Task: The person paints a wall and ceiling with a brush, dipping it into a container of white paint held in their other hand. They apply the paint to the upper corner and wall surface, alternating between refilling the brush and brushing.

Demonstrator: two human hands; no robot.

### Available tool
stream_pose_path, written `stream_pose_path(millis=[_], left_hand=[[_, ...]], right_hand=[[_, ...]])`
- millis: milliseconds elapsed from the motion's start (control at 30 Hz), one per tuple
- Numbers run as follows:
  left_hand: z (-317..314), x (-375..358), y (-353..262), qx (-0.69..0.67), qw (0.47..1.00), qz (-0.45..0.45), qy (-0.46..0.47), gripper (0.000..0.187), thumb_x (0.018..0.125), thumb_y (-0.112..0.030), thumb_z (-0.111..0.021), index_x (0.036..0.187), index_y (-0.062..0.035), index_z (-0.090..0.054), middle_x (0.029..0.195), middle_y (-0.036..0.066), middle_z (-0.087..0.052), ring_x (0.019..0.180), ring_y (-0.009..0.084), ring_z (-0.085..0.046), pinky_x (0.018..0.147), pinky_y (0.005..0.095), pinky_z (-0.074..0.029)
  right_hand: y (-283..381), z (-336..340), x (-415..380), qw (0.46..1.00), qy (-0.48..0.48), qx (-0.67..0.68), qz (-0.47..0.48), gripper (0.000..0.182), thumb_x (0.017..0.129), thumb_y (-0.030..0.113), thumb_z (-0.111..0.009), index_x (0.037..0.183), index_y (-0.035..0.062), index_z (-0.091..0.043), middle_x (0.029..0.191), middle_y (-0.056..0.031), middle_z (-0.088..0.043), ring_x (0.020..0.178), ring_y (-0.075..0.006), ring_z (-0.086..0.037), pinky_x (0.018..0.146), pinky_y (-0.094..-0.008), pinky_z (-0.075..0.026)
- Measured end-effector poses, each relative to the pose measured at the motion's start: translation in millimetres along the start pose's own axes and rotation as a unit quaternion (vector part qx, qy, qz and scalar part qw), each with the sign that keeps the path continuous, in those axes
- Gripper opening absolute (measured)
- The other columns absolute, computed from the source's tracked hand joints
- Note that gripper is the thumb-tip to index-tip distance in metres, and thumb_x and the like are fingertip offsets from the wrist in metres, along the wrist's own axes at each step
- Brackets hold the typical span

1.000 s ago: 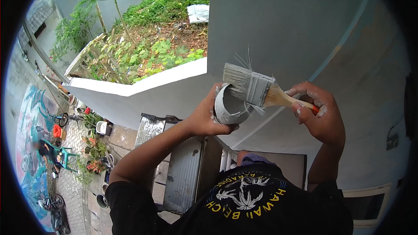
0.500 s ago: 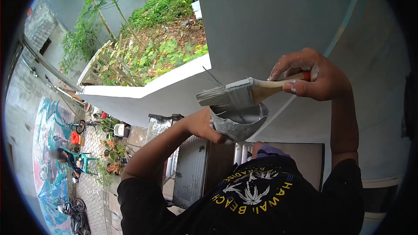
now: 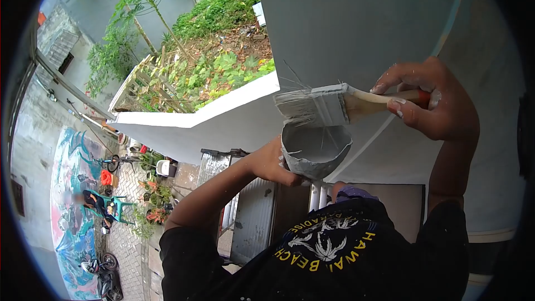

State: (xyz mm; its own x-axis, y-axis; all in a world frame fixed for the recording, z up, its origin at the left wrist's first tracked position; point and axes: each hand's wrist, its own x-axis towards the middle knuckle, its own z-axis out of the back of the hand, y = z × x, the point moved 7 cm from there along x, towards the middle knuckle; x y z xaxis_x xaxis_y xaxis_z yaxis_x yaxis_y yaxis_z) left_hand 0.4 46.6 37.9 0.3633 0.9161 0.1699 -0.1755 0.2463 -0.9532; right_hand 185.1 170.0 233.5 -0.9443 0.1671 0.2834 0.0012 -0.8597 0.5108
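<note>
My left hand (image 3: 274, 161) is wrapped around a paint cup (image 3: 315, 166), a thin container with a ragged rim, coated in grey paint. Liquid grey paint (image 3: 329, 144) shows inside it. In my right hand (image 3: 437, 100) is a wide paintbrush (image 3: 330, 106), gripped by its pale wooden handle with a red end. Its paint-coated bristles point left, level across the far rim of the cup. A few stray bristles stick out up and down. Grey paint spots my right fingers.
A grey wall (image 3: 356, 28) and a white-topped ledge (image 3: 184, 120) lie ahead. Beneath my arms are a corrugated metal surface (image 3: 253, 223) and a ladder-like frame (image 3: 319, 196). Far below, a person (image 3: 97, 203) sits on a green chair near potted plants (image 3: 156, 200) and a motorbike (image 3: 106, 270).
My right hand has moved the paintbrush up and to the right relative to the cup, and its bristles look more splayed. The whole view has shifted slightly.
</note>
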Motion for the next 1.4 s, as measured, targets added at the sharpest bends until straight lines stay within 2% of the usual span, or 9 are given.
stream_pose_path(millis=[233, 333, 533, 600, 833, 900, 1000, 1100, 1400], left_hand=[[7, -6, 6, -0.038, 0.998, 0.05, -0.02, 0.07, 0.064, -0.019, -0.084, 0.128, 0.0021, -0.065, 0.119, 0.012, -0.072, 0.111, 0.0215, -0.067, 0.099, 0.0378, -0.053], [5, -9, 9, -0.056, 0.997, 0.048, -0.011, 0.063, 0.065, -0.019, -0.085, 0.123, 0.0006, -0.069, 0.115, 0.011, -0.075, 0.108, 0.0229, -0.07, 0.096, 0.0386, -0.055], [-4, -19, 40, 0.075, 0.988, 0.112, 0.082, 0.06, 0.067, -0.02, -0.086, 0.121, 0.0, -0.07, 0.111, 0.011, -0.075, 0.105, 0.0209, -0.07, 0.095, 0.0368, -0.055], [-6, -16, 35, 0.092, 0.987, 0.096, 0.093, 0.062, 0.064, -0.019, -0.086, 0.121, 0.0014, -0.069, 0.11, 0.012, -0.074, 0.104, 0.021, -0.07, 0.094, 0.0364, -0.055], [3, -11, 23, 0.054, 0.997, 0.012, -0.063, 0.106, 0.064, -0.022, -0.094, 0.151, 0.0004, -0.036, 0.139, 0.015, -0.06, 0.129, 0.0264, -0.06, 0.113, 0.0399, -0.044], [-2, -7, 24, 0.093, 0.992, -0.004, -0.08, 0.115, 0.065, -0.023, -0.097, 0.154, -0.0009, -0.028, 0.143, 0.016, -0.056, 0.133, 0.0275, -0.057, 0.116, 0.041, -0.041], [-1, 2, 4, 0.087, 0.976, -0.084, -0.183, 0.116, 0.065, -0.025, -0.1, 0.152, -0.0024, -0.027, 0.14, 0.017, -0.056, 0.133, 0.0289, -0.057, 0.115, 0.0425, -0.043], [4, 0, 9, 0.074, 0.954, -0.114, -0.267, 0.111, 0.067, -0.022, -0.098, 0.15, -0.0029, -0.027, 0.14, 0.019, -0.054, 0.133, 0.0289, -0.057, 0.113, 0.0419, -0.046], [11, -6, 12, 0.073, 0.928, -0.124, -0.343, 0.107, 0.069, -0.019, -0.095, 0.15, -0.0014, -0.027, 0.138, 0.02, -0.054, 0.132, 0.0303, -0.057, 0.113, 0.0421, -0.045]], right_hand=[[14, -23, -1, 0.995, -0.091, 0.012, 0.048, 0.031, 0.082, 0.02, -0.068, 0.103, -0.0026, -0.073, 0.082, -0.0125, -0.074, 0.059, -0.0131, -0.064, 0.056, -0.0267, -0.049], [-18, -25, 7, 0.995, -0.036, 0.084, -0.032, 0.033, 0.083, 0.023, -0.07, 0.104, -0.0026, -0.073, 0.084, -0.0118, -0.075, 0.061, -0.0132, -0.066, 0.056, -0.0275, -0.05], [-40, -44, 16, 0.965, 0.023, 0.251, 0.067, 0.035, 0.092, 0.026, -0.074, 0.113, -0.0015, -0.073, 0.087, -0.0071, -0.073, 0.064, -0.0076, -0.059, 0.059, -0.0254, -0.05], [-45, -36, 15, 0.96, 0.053, 0.271, -0.053, 0.035, 0.09, 0.027, -0.074, 0.111, -0.0023, -0.073, 0.084, -0.0064, -0.071, 0.061, -0.0052, -0.056, 0.056, -0.0212, -0.045], [-11, 30, -21, 0.997, -0.007, 0.073, -0.039, 0.031, 0.08, 0.015, -0.07, 0.107, -0.0001, -0.073, 0.08, -0.0064, -0.069, 0.062, -0.0082, -0.058, 0.056, -0.0197, -0.04], [21, 41, -37, 0.987, -0.145, -0.041, -0.051, 0.036, 0.067, 0.019, -0.071, 0.097, -0.0016, -0.073, 0.093, -0.0137, -0.071, 0.088, -0.0208, -0.07, 0.077, -0.0316, -0.054], [29, 42, -63, 0.928, -0.369, -0.019, -0.055, 0.037, 0.063, 0.018, -0.068, 0.094, -0.0021, -0.071, 0.095, -0.0131, -0.067, 0.086, -0.0203, -0.068, 0.073, -0.0295, -0.053], [42, 49, -67, 0.891, -0.43, -0.04, -0.141, 0.056, 0.053, 0.016, -0.066, 0.105, -0.0058, -0.07, 0.094, -0.0149, -0.067, 0.08, -0.0202, -0.065, 0.07, -0.0301, -0.052], [40, 68, -44, 0.958, -0.239, -0.067, -0.147, 0.048, 0.061, 0.01, -0.063, 0.105, -0.0072, -0.069, 0.094, -0.0155, -0.067, 0.072, -0.0147, -0.063, 0.064, -0.0249, -0.051]])
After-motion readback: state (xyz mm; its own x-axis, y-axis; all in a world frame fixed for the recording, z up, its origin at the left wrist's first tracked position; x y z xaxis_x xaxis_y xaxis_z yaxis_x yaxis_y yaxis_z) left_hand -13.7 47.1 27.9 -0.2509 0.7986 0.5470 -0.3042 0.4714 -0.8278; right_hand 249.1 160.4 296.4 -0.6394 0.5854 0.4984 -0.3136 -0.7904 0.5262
